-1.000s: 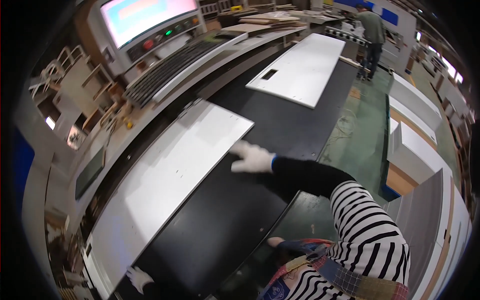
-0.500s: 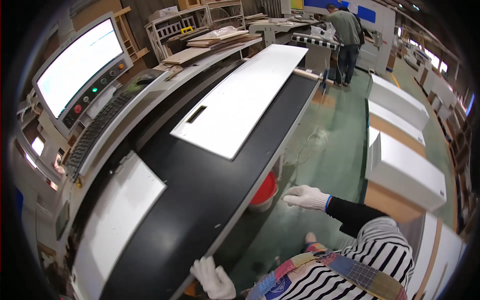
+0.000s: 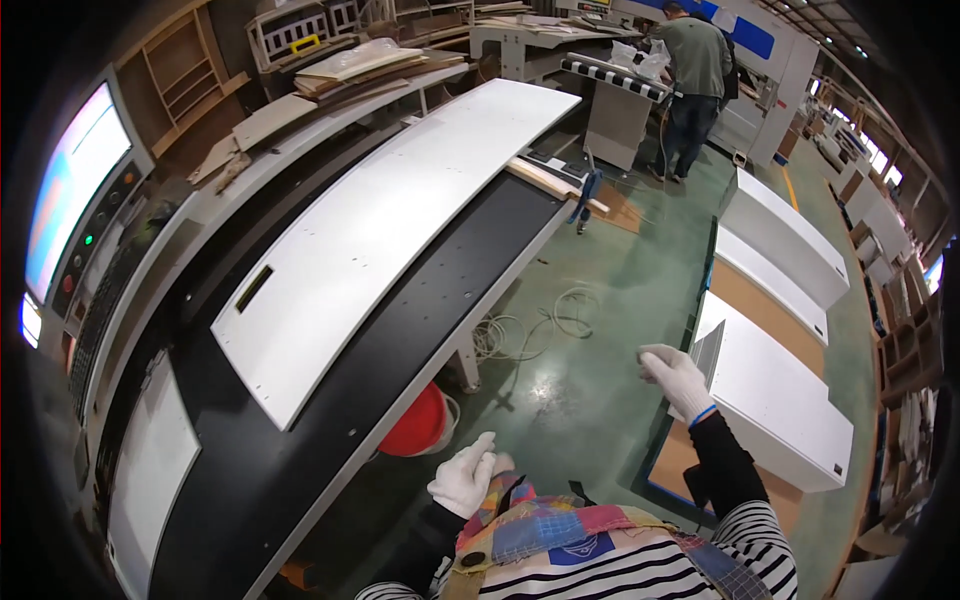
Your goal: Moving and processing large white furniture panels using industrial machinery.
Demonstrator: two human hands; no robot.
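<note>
My left hand (image 3: 463, 476), in a white knitted glove, hovers beside the table's near edge above a red bucket (image 3: 415, 420). Its fingers are loosely extended and hold nothing. My right hand (image 3: 676, 382), gloved the same way, is out over the floor close to a white cabinet box (image 3: 770, 385). Its fingers are bent but slightly apart, with nothing between them. On the black-topped table (image 3: 300, 480) lies a long white panel (image 3: 400, 220) with a dark slot (image 3: 254, 289) near its close end. A shorter white panel (image 3: 150, 480) lies at the table's left.
Further white boxes (image 3: 785, 235) rest on brown board (image 3: 765, 285) to the right. Coiled hose (image 3: 520, 335) lies on the green floor. A wooden strip (image 3: 555, 183) juts past the table's far end. A person (image 3: 690, 90) stands beyond, and a lit screen (image 3: 80, 190) is at left.
The view has shifted forward and turned right. My left hand has come away from the table edge toward my body's front; my right hand has swung outward, nearer the white boxes.
</note>
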